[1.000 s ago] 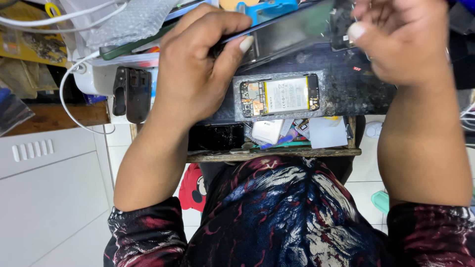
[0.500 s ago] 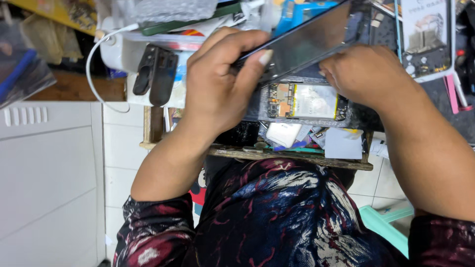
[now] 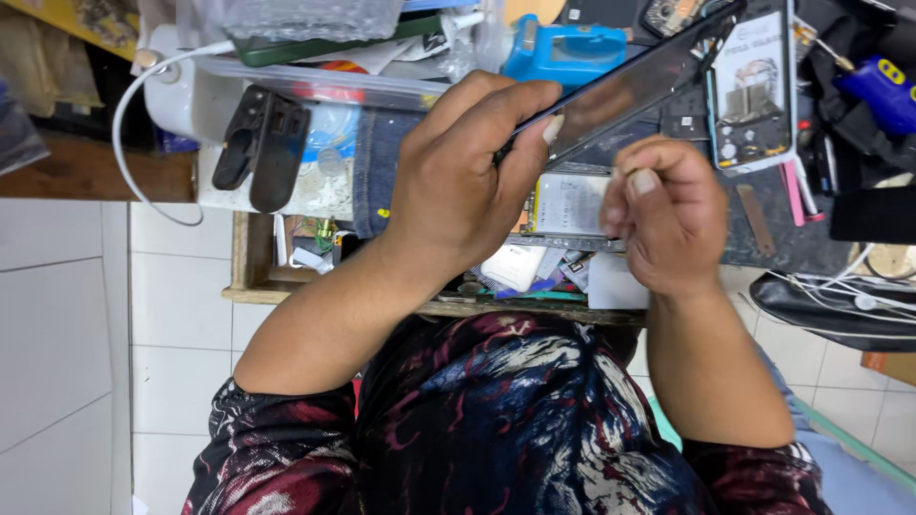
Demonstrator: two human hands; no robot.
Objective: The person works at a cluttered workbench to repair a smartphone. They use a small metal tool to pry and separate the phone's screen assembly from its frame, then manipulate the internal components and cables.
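Glass is what we have in the left hand (image 3: pixel 458 181): a thin, dark phone screen panel (image 3: pixel 630 86) pinched by its long edges, slanting toward the upper right of the frame above the counter (image 3: pixel 763 238). We judge it light, stiff and brittle, smooth enough to slip, so we would keep to the edges and off the face. Our right hand (image 3: pixel 668 215) sits just below it, fingers curled together around something small we cannot make out. Under both hands lies an opened phone body (image 3: pixel 568 205) with a pale battery. Another opened phone (image 3: pixel 754 91) rests at upper right, beside a blue plastic tool (image 3: pixel 563 50).
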